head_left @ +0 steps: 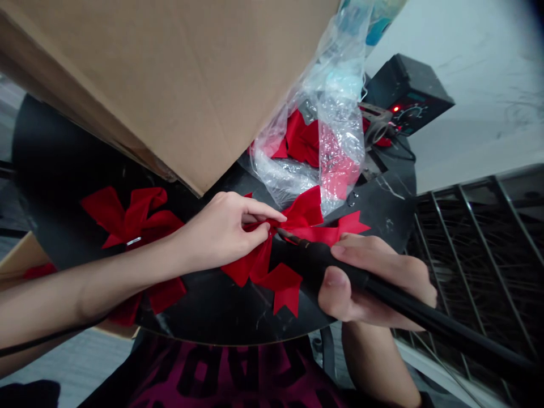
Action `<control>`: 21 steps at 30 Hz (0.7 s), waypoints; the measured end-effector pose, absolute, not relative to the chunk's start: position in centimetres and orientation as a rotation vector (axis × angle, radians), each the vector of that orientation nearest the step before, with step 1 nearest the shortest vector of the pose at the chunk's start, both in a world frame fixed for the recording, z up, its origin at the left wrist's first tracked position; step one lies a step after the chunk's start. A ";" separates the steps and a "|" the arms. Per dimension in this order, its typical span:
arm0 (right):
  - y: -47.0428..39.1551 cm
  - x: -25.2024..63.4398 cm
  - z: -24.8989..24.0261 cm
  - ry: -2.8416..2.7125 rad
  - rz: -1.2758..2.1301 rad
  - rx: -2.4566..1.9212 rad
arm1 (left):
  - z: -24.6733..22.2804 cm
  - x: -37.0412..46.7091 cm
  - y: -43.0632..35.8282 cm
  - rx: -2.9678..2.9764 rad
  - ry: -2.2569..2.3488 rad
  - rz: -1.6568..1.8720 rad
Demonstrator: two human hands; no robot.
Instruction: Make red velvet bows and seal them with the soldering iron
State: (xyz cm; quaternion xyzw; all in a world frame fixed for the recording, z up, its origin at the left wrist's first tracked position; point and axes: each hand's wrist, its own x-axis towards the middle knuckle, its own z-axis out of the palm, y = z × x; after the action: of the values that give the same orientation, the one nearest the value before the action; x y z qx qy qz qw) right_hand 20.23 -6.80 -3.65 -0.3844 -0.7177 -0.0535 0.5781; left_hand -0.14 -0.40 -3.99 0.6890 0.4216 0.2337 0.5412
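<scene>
- Left hand (227, 233) is pinching a red bow (260, 263), fingers nearly together.
- Right hand's (385, 272) closed fingers are gripping a black iron (318, 259).
- Far clear bag (285, 180) is holding red fabric (304, 139).

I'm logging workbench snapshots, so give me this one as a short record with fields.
Surface: black round table
Left hand: fingers at the middle of a red bow
Right hand: grips a black pen-shaped tool, tip at the bow's middle
Left side: second red bow, partly under the left forearm
Far side: cardboard box; clear plastic bag with red pieces
Indicator: red light lit on black dial unit
</scene>
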 end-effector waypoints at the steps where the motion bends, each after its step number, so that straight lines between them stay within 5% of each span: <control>1: -6.8 20.1 -3.7 -1.684 -0.131 -0.903 | -4.0 -0.1 -0.4 1.638 1.001 0.555; 21: -6.9 21.0 -3.4 -1.839 0.028 -0.956 | -3.8 -0.1 -0.7 1.658 1.017 0.546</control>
State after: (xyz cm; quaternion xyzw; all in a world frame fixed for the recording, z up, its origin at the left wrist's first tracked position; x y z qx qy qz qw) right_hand 20.98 -6.90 -3.43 -0.3971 -0.7634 0.0117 0.5093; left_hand -0.08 -0.68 -3.75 0.6949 0.4264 0.2289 0.5319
